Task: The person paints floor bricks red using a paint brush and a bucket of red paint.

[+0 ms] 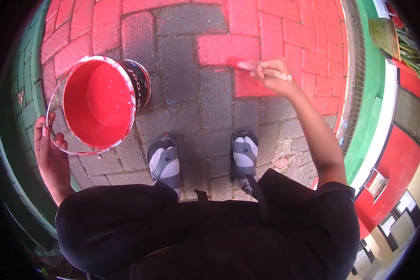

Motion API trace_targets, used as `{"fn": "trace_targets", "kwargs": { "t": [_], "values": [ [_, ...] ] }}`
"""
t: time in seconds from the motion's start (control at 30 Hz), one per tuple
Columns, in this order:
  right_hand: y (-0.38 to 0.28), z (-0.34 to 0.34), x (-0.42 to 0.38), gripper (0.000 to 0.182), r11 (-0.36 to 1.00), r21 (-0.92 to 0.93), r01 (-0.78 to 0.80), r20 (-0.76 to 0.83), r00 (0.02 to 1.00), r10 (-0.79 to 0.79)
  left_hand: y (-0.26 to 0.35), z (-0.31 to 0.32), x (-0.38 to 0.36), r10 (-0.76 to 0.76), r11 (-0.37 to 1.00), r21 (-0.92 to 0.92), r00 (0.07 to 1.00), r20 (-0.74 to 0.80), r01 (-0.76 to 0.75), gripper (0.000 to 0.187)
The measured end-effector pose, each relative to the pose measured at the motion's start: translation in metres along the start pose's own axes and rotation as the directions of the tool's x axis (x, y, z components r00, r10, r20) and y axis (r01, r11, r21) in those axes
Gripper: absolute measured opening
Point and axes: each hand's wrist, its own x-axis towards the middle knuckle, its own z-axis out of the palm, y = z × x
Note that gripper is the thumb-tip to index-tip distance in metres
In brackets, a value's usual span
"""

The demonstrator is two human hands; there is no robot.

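My right hand (274,74) is closed on the pale handle of a paintbrush (247,66), whose red bristles are blurred over the edge of a red-painted paver (228,49). At the left, my left hand (46,140) has its fingers curled round the wire handle (49,109) of a paint bucket (142,86). The bucket is tilted, its open mouth facing me, with red paint (108,100) inside and smears on its white rim. Unpainted grey pavers (178,70) lie between the bucket and the brush.
My sandalled feet (165,161) stand on grey pavers below the brush. Red pavers (303,37) spread across the top and right. A drain grate (355,79) and green kerb (373,102) run along the right; a green edge (28,93) curves along the left.
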Motion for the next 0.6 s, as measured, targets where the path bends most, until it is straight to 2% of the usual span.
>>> {"fn": "trace_targets", "kwargs": {
  "t": [0.03, 0.07, 0.1, 0.13, 0.17, 0.23, 0.27, 0.33, 0.37, 0.4, 0.43, 0.5, 0.53, 0.6],
  "values": [
    [-0.012, 0.004, -0.003, 0.022, 0.996, -0.042, -0.076, 0.014, 0.997, 0.076, 0.000, 0.002, 0.001, -0.012, 1.000, -0.001, 1.000, 0.011, 0.012, 0.033],
    [-0.015, 0.006, 0.000, 0.022, 0.996, -0.050, -0.079, 0.006, 0.997, 0.079, 0.000, 0.004, 0.002, -0.009, 1.000, -0.007, 1.000, 0.020, 0.009, 0.033],
    [-0.014, 0.008, 0.007, 0.023, 0.964, 0.175, -0.201, -0.195, 0.952, 0.234, 0.000, 0.005, 0.002, -0.006, 1.000, -0.015, 1.000, 0.010, 0.006, 0.033],
    [-0.011, 0.008, 0.013, 0.025, 0.875, 0.412, -0.256, -0.344, 0.845, 0.410, 0.000, 0.005, 0.001, -0.003, 1.000, -0.023, 1.000, -0.003, 0.003, 0.033],
    [0.006, 0.003, 0.016, 0.025, 0.876, 0.410, -0.253, -0.346, 0.846, 0.406, 0.000, 0.005, 0.000, 0.000, 1.000, -0.025, 1.000, -0.003, 0.000, 0.033],
    [0.048, -0.012, 0.013, 0.029, 0.734, 0.634, -0.245, -0.427, 0.680, 0.596, 0.002, 0.004, -0.001, -0.004, 0.998, -0.061, 1.000, -0.003, 0.004, 0.033],
    [0.046, -0.018, 0.011, 0.029, 0.734, 0.634, -0.243, -0.426, 0.682, 0.594, 0.002, 0.004, -0.002, -0.002, 0.998, -0.061, 1.000, -0.006, 0.002, 0.033],
    [0.037, -0.028, 0.010, 0.030, 0.851, 0.449, -0.274, -0.663, 0.536, 0.522, 0.000, 0.002, -0.003, 0.013, 0.998, -0.057, 0.999, 0.042, -0.011, 0.033],
    [0.030, -0.023, 0.011, 0.030, 0.850, 0.448, -0.278, -0.662, 0.536, 0.524, -0.002, -0.003, -0.003, 0.009, 0.998, -0.057, 0.999, 0.042, -0.007, 0.033],
    [0.024, -0.012, 0.016, 0.026, 0.947, 0.129, -0.294, -0.724, 0.625, 0.292, -0.005, -0.009, -0.001, 0.018, 0.997, -0.073, 0.996, 0.092, -0.011, 0.034],
    [0.013, 0.002, 0.023, 0.024, 0.941, -0.206, -0.270, -0.702, 0.711, 0.050, -0.006, -0.012, 0.001, 0.031, 0.996, -0.091, 0.989, 0.143, -0.018, 0.036],
    [-0.014, 0.050, 0.036, 0.023, 0.865, -0.234, -0.444, -0.658, 0.728, 0.196, -0.004, -0.007, -0.001, 0.030, 0.995, -0.102, 0.990, 0.135, -0.017, 0.034],
    [-0.027, 0.057, 0.041, 0.023, 0.866, -0.239, -0.439, -0.661, 0.727, 0.186, -0.003, -0.005, -0.002, 0.028, 0.994, -0.107, 0.993, 0.118, -0.015, 0.033],
    [-0.048, 0.068, 0.050, 0.028, 0.980, 0.068, -0.185, -0.446, 0.873, 0.196, -0.002, -0.004, -0.004, 0.037, 0.991, -0.132, 0.992, 0.122, -0.020, 0.032]
  ]
}}
